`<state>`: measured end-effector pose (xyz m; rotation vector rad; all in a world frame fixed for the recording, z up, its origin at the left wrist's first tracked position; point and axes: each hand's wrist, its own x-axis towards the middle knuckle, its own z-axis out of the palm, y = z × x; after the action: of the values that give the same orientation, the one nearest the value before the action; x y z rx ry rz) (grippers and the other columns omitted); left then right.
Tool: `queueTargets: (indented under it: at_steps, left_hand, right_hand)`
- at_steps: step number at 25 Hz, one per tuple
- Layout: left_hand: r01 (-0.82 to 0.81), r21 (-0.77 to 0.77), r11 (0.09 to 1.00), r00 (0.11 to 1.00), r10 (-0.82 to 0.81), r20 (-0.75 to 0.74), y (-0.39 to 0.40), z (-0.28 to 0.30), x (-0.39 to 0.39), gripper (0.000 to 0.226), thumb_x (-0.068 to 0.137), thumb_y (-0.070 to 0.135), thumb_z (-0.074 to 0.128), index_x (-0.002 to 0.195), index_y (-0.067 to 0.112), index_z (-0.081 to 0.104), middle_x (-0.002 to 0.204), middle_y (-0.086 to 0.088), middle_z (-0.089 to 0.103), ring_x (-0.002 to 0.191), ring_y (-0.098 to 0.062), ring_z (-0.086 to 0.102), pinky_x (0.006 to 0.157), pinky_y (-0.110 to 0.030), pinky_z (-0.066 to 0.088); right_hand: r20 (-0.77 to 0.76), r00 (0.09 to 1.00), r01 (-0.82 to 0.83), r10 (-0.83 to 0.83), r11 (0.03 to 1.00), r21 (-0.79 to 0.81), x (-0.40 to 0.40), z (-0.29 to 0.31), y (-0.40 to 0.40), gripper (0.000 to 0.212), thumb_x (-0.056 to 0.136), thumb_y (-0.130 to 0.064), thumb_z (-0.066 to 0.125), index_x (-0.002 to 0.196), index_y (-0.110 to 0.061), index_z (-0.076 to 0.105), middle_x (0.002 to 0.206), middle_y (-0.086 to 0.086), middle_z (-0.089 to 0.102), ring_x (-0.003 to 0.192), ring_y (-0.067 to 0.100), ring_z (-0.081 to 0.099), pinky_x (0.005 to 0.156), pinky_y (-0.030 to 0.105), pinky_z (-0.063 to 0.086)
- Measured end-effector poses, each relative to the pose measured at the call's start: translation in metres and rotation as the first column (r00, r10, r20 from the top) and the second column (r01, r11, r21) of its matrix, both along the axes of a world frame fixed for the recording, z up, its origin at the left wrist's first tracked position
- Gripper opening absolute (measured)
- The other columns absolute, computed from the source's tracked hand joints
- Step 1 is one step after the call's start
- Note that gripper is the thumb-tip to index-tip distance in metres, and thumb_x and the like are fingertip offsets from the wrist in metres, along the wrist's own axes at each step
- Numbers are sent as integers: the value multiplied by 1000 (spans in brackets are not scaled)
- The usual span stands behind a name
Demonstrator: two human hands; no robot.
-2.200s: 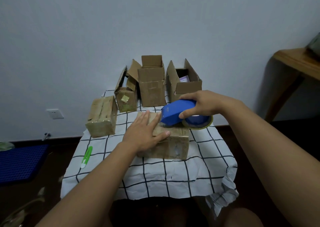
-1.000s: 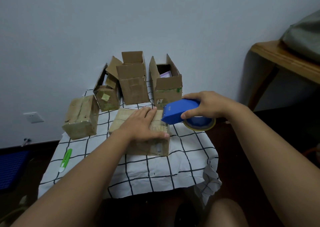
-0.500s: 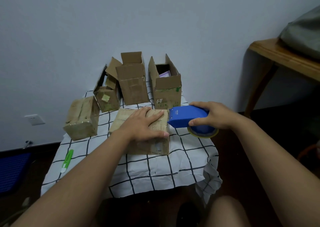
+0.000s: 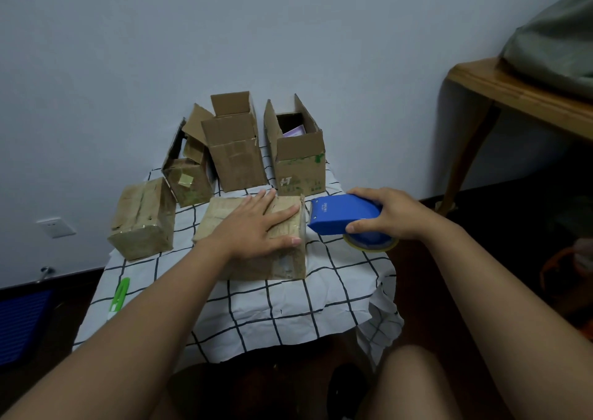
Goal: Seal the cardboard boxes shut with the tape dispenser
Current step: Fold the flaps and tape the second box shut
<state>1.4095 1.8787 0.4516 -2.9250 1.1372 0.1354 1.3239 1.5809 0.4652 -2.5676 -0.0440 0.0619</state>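
My little table wears a white cloth (image 4: 256, 307) with a black grid, its corner hanging crumpled at four o'clock. A green pen-like thing (image 4: 119, 294) lies on the cloth at eight o'clock; I cannot tell just what it is. On the pale wall (image 4: 288, 34), at nine o'clock, sits a white socket (image 4: 55, 227). Below it, at the far left edge, is something blue and ribbed (image 4: 22, 323) on the dark floor. At two o'clock stands a wooden table (image 4: 513, 92) with a grey-green bundle (image 4: 558, 41) on top.
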Motion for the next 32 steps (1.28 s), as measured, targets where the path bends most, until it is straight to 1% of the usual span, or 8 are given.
queueTargets:
  at_steps: [3, 6, 11, 14, 20, 25, 29, 32]
  left_hand:
    - [32, -60, 998, 997, -28, 73, -14, 0, -12, 87, 79, 79, 17, 154, 35, 18, 165, -2, 4, 151, -18, 1, 122, -39, 8]
    - [4, -118, 993, 997, 5, 76, -33, -6, -24, 81, 91, 62, 31, 156, 16, 15, 164, -5, 8, 150, -19, 8, 120, -35, 11]
    - [10, -33, 999, 999, -8, 44, -29, -7, -17, 70, 100, 50, 31, 156, 25, -4, 164, -6, -5, 151, -18, -1, 123, -36, 8]
    - [6, -20, 1000, 999, -5, 47, -33, -7, -16, 70, 101, 46, 32, 156, 23, -5, 164, -7, -6, 151, -19, -1, 123, -36, 8]
    - [-10, -13, 1000, 990, 12, 140, -35, -14, -19, 64, 102, 43, 22, 156, 21, -3, 164, -1, -4, 151, -15, -3, 123, -35, 3]
    - [-26, -69, 997, 999, 29, 37, -36, -13, -20, 73, 92, 49, 17, 156, 19, 1, 164, 0, -1, 151, -13, 0, 122, -34, 6]
    - [-30, -84, 996, 999, 31, 17, -35, -11, -21, 91, 76, 66, 11, 156, 26, 0, 164, 3, -3, 150, -12, 0, 121, -34, 9]
    - [-28, -88, 996, 999, 31, 35, -36, -12, -22, 82, 81, 62, 18, 156, 33, 0, 164, 3, -2, 151, -13, 0, 122, -36, 11]
  right_hand:
    - [14, 1000, 15, -14, 997, -69, 1, -3, 10, 79, 78, -66, 70, 147, -41, 40, 112, -3, 48, 98, 16, 50, 81, 32, 42]
    - [24, 999, 43, -41, 994, -97, -2, -8, 12, 82, 76, -69, 69, 147, -42, 39, 112, -1, 47, 100, 18, 49, 84, 34, 43]
    - [44, 999, 26, -27, 999, 25, -10, -7, -2, 76, 78, -65, 71, 144, -42, 43, 119, -5, 55, 99, 15, 53, 79, 31, 42]
    - [29, 997, 64, -65, 998, 18, -21, -12, -14, 78, 74, -71, 69, 143, -44, 44, 121, -7, 57, 101, 17, 54, 81, 31, 42]
    - [23, 999, 50, -46, 984, -173, -17, -3, 4, 79, 74, -73, 64, 144, -43, 42, 109, -5, 50, 95, 18, 51, 82, 39, 50]
    - [6, 999, 44, -44, 945, -324, -10, 12, 28, 79, 75, -71, 66, 144, -44, 41, 108, -4, 43, 100, 19, 48, 82, 40, 49]
    - [22, 999, 34, -29, 943, -331, -5, 24, 42, 73, 73, -64, 71, 139, -39, 50, 106, -3, 46, 99, 21, 49, 84, 41, 50]
    - [41, 998, 60, -49, 932, -358, 0, 28, 53, 75, 70, -61, 74, 139, -38, 53, 106, 0, 43, 101, 26, 49, 80, 38, 44]
